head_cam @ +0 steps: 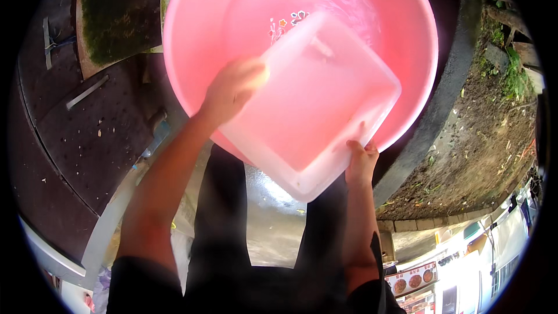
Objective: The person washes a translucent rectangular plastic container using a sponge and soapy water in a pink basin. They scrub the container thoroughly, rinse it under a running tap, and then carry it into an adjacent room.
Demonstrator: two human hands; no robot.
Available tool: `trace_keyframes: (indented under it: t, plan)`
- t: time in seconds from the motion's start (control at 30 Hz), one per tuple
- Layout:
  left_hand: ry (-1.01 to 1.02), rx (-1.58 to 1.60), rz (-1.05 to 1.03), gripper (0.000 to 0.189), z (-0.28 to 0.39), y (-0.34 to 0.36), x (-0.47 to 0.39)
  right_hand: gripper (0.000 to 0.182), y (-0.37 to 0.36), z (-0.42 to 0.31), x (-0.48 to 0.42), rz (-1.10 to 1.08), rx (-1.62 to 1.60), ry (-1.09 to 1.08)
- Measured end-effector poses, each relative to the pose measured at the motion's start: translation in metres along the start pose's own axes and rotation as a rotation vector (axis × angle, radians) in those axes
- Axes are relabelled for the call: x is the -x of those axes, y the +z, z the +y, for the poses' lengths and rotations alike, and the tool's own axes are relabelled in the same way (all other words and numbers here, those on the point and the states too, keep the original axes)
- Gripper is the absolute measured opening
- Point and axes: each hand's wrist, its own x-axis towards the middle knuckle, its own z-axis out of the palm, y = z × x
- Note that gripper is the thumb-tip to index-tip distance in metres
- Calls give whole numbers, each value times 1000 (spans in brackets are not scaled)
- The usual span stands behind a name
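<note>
A square, translucent plastic container (pixel 305 109) is held tilted over a large round pink plastic basin (pixel 194 61). Water with ripples lies in the basin, and a printed star and flower pattern (pixel 283 22) shows on its bottom. At the container's upper left side, my left hand (pixel 235 89) grips the edge; it is blurred, and the fingertips are partly lost in glare. My right hand (pixel 362 161) pinches the lower right rim, thumb on the near side. Small dark specks are visible on the container's wall near that hand.
Dark panels (pixel 109 135) with metal handles (pixel 87 91) lie to the left, beside a mossy board (pixel 120 15). A clear bluish plastic bottle (pixel 157 137) is near my left forearm. Along the right runs a concrete curb (pixel 418 157), with bare soil (pixel 462 148) beyond it.
</note>
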Motion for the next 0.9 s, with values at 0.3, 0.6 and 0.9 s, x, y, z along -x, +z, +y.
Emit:
trace_keyframes:
  t: [0.3, 0.6, 0.9]
  plan:
    - [10, 33, -46, 41, 7, 13, -10, 57, -25, -4, 2, -195, 49, 45]
    - [-209, 195, -138, 35, 6, 20, -126, 55, -30, -7, 27, -247, 154, 39]
    - [431, -119, 353, 16, 104, 65, -94, 31, 14, -8, 63, -283, 176, -81]
